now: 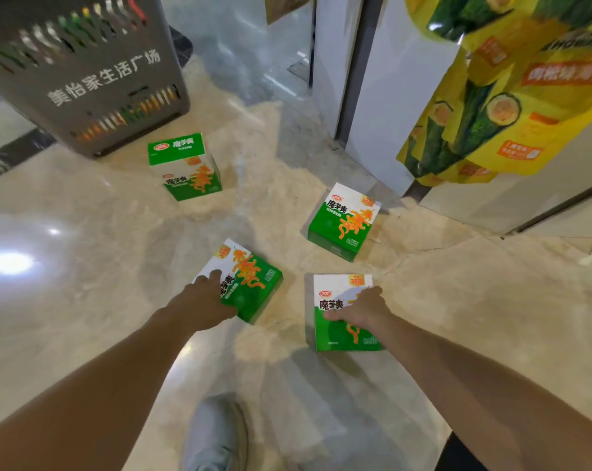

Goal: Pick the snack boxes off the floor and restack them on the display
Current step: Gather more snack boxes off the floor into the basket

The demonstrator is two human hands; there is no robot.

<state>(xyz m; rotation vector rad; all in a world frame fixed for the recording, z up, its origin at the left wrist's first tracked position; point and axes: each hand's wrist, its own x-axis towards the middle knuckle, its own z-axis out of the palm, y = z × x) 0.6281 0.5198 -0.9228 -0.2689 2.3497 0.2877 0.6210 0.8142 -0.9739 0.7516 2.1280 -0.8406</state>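
Four green-and-white cardboard snack boxes are seen lying on the glossy beige marble floor (83,232). The near-left snack box (250,283), turned askew, is covered at its white corner by the left hand (206,300), fingers laid over the top edge; whether it is truly gripped cannot be told. The near-right snack box (338,300) is touched by the right hand (362,309), fingers spread flat across its face. Well apart, a far-right snack box (343,220) is left lying near the white display base (389,113), and a far-left snack box (185,166) is stood just before a grey plastic shopping basket (94,79). Yellow snack bags (508,96) are hung at upper right. A grey shoe (216,433) is glimpsed below.
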